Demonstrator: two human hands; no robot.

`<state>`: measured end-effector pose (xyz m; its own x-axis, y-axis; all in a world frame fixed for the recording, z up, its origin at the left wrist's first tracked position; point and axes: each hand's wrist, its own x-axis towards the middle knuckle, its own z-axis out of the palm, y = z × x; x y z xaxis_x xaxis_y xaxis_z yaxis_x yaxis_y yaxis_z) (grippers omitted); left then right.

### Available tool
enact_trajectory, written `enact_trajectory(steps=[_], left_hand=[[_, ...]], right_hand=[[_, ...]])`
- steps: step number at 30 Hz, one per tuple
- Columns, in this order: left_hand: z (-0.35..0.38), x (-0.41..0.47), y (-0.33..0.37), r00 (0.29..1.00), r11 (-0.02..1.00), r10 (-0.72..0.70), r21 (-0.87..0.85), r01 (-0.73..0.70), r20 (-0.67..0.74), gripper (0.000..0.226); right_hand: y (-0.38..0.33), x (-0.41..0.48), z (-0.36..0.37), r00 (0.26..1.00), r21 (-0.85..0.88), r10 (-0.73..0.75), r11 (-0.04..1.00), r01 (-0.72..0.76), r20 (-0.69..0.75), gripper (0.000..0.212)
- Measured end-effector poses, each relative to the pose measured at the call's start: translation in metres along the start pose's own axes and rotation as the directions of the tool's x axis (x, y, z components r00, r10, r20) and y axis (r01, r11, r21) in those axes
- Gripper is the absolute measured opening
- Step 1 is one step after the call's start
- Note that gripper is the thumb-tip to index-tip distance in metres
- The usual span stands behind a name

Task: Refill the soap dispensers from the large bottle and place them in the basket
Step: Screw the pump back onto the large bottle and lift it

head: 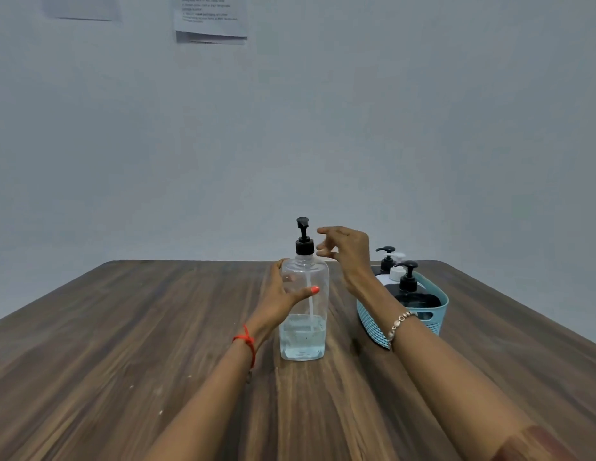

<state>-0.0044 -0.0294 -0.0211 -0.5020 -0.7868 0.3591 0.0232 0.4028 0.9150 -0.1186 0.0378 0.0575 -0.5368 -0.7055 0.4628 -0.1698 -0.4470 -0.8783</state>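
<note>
1. Large bottle (303, 334) stands upright mid-table, long axis vertical, part full. Left hand (283, 297) grips its upper body, thumb across the front.
2. Right hand (348, 251) — fingers loosely spread, holding nothing — hovers just right of the pump (304, 239), so it's the nearer hand for it.
3. Basket (373, 324) w/ dispensers (409, 287) inside sits right of the bottle.
4. Wood table (123, 327); pale wall w/ papers (210, 18).

Wide table (123, 327) lies open on my left. The bottle (305, 334) stands straight ahead, the basket (369, 321) of dispensers (408, 281) near its right, a narrow gap between.
</note>
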Motion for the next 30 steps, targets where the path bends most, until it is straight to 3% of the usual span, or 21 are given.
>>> enact_trajectory(steps=[2, 6, 11, 17, 19, 25, 30], left_hand=[[0.0, 0.0, 0.001, 1.0, 1.0, -0.003, -0.012, 0.003, 0.003, 0.077], [0.001, -0.002, 0.005, 1.0, 1.0, 0.001, -0.005, -0.001, -0.001, 0.075], [0.0, -0.004, 0.005, 1.0, 1.0, 0.003, -0.003, -0.003, 0.009, 0.075], [0.001, -0.001, 0.001, 1.0, 1.0, -0.014, -0.002, 0.014, 0.001, 0.08], [0.0, -0.002, 0.001, 1.0, 1.0, -0.013, 0.002, 0.013, -0.001, 0.081], [0.001, -0.002, 0.002, 1.0, 1.0, 0.0, 0.003, 0.0, -0.001, 0.08], [0.001, -0.001, 0.002, 1.0, 1.0, -0.016, -0.013, 0.016, -0.001, 0.081]], right_hand=[[0.002, 0.001, -0.001, 0.999, 0.041, 0.017, 0.999, -0.016, -0.028, 0.018], [0.006, 0.005, 0.002, 0.993, -0.065, 0.035, 0.997, -0.028, 0.109, 0.025], [0.006, 0.004, 0.003, 1.0, -0.057, -0.01, 0.998, 0.011, 0.024, 0.018], [0.004, 0.01, -0.001, 0.929, -0.27, 0.022, 0.959, 0.085, 0.37, 0.029], [0.003, 0.011, -0.002, 0.933, -0.273, -0.002, 0.956, 0.107, 0.359, 0.028], [0.017, 0.003, 0.015, 0.976, -0.434, -0.156, 0.876, 0.208, 0.153, 0.045], [0.008, 0.012, 0.001, 0.954, -0.263, 0.024, 0.963, 0.058, 0.299, 0.022]])
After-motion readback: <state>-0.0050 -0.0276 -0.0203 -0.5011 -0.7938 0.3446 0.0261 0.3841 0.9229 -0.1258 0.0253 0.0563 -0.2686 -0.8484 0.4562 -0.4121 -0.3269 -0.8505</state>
